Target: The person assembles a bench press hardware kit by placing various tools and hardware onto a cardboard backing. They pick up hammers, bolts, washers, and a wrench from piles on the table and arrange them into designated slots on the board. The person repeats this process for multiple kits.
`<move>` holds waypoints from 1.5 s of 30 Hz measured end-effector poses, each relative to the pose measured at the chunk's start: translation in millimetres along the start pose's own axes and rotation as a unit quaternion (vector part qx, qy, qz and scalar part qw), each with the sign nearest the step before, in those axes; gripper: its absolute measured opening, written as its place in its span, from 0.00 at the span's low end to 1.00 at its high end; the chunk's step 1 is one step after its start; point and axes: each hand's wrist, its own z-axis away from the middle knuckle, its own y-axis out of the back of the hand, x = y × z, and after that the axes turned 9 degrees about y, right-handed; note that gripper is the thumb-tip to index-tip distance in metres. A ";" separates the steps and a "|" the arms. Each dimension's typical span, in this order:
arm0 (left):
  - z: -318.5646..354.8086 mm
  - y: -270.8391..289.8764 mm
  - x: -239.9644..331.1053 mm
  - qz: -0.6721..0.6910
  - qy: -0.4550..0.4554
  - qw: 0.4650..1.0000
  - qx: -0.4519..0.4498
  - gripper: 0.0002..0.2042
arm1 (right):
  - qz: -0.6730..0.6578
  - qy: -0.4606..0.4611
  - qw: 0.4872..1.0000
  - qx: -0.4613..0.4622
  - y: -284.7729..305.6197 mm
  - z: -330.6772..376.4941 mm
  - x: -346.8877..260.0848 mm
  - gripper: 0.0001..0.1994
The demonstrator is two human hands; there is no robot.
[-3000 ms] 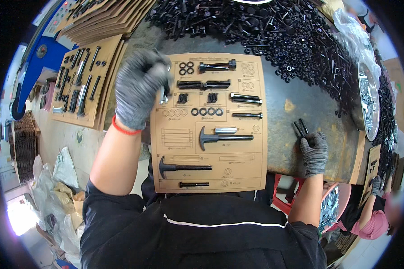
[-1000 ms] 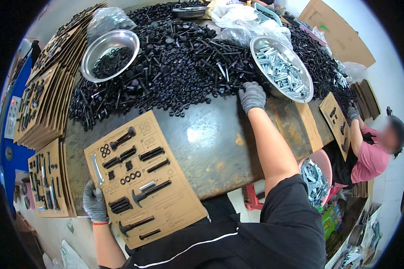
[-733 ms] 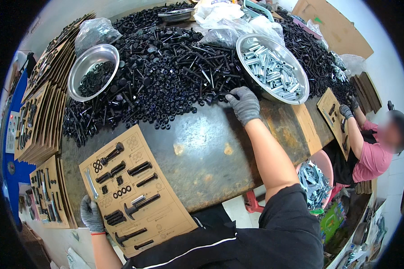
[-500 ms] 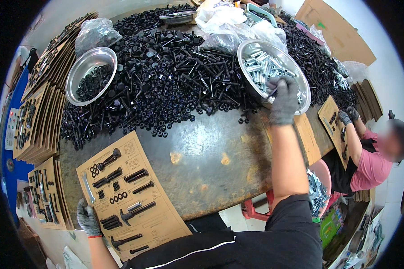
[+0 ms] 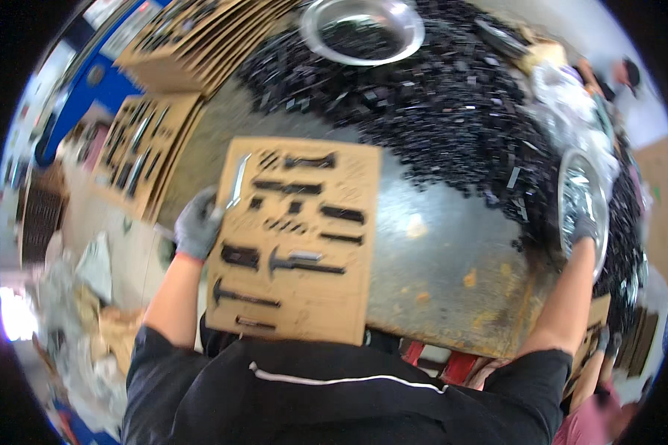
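My left hand, in a grey glove, grips the left edge of a brown cardboard sheet. Black bolts, nuts and washers sit in groups on that sheet, along with a flat silver wrench near its upper left corner and a small silver sleeve by a T-shaped bolt. At the right, my gloved right hand reaches into a metal bowl of silver sleeves. Its fingers are hidden and smeared there, so whatever they hold cannot be made out.
A heap of black bolts and nuts covers the far table. Another metal bowl stands at the back. Filled cardboard sheets lean at the left. Plastic bags lie far right; a co-worker in pink is at lower right.
The view has swung left and is blurred. The cardboard sheet now looks more upright and nearer the middle, with my left hand higher on its edge. My right hand stays at the sleeve bowl.
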 end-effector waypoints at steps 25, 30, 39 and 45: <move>4.4 4.1 -20.4 0.179 -0.002 0.982 -0.059 0.20 | -0.168 0.522 0.768 -0.332 12.3 439.2 -437.5 0.15; 5.3 1.8 -28.0 0.286 0.012 0.953 -0.102 0.19 | -0.149 0.497 0.832 -0.199 15.8 431.8 -382.8 0.09; 6.2 3.8 -20.4 0.290 0.015 0.951 -0.109 0.20 | -0.190 0.427 0.867 -0.172 8.3 434.5 -359.9 0.08; 6.9 0.0 -25.0 0.321 0.033 0.940 -0.111 0.20 | -0.244 0.410 0.855 -0.203 14.1 392.2 -352.3 0.10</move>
